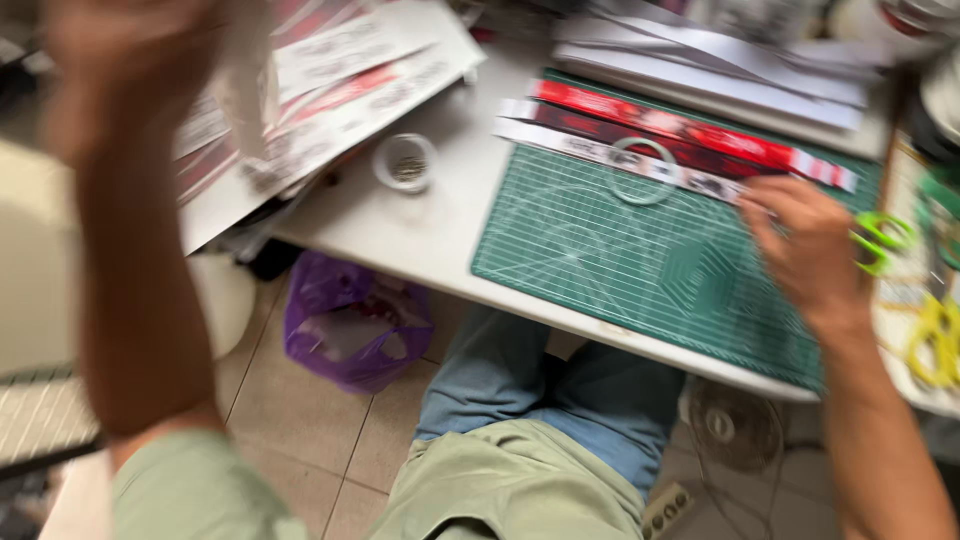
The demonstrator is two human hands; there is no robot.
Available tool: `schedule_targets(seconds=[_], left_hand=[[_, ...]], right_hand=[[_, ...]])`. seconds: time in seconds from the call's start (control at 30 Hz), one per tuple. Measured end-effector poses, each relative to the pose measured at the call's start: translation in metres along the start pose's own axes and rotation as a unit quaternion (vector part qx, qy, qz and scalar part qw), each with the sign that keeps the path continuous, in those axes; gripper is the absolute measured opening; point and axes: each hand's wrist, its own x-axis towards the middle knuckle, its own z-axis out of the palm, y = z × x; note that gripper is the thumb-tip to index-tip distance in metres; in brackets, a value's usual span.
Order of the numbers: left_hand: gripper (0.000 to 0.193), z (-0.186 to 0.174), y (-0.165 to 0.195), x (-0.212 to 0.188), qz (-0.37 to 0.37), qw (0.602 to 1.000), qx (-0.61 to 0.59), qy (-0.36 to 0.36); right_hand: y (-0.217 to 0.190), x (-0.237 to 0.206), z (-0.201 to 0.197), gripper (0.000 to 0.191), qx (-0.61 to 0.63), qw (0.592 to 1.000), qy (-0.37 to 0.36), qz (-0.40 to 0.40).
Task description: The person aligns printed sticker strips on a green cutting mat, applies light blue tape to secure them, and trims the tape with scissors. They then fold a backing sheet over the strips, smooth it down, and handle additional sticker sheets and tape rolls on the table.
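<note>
My left hand [120, 70] is raised at the upper left, blurred, gripping a pale sheet of paper [245, 85] that hangs down from it over a stack of printed red and white sheets [350, 90]. My right hand [810, 245] rests on the right part of a green cutting mat [620, 270], fingers curled at the end of long red and white printed paper strips [680, 140]. Whether it grips a strip is unclear. A clear tape ring [643, 170] lies on the strips. Green-handled scissors [882, 240] lie just right of that hand.
A small round white container [405, 162] stands on the white table [420, 230] left of the mat. Yellow-handled scissors [935, 340] lie at the right edge. White sheets [720, 65] are stacked at the back. Below are a purple bag [350, 320], a fan [735, 425] and a power strip [668, 508].
</note>
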Motion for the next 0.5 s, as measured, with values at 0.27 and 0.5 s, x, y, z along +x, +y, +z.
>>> schedule_targets(seconds=[0.27, 0.5], left_hand=[[0.018, -0.009, 0.217, -0.021, 0.115, 0.661, -0.702, -0.238], [0.018, 0.088, 0.299, -0.034, -0.101, 0.551, -0.808, -0.180]], right_hand=[[-0.137, 0.014, -0.007, 0.085, 0.432, 0.898, -0.006, -0.083], [-0.164, 0.003, 0.017, 0.094, 0.732, 0.635, -0.218, 0.115]])
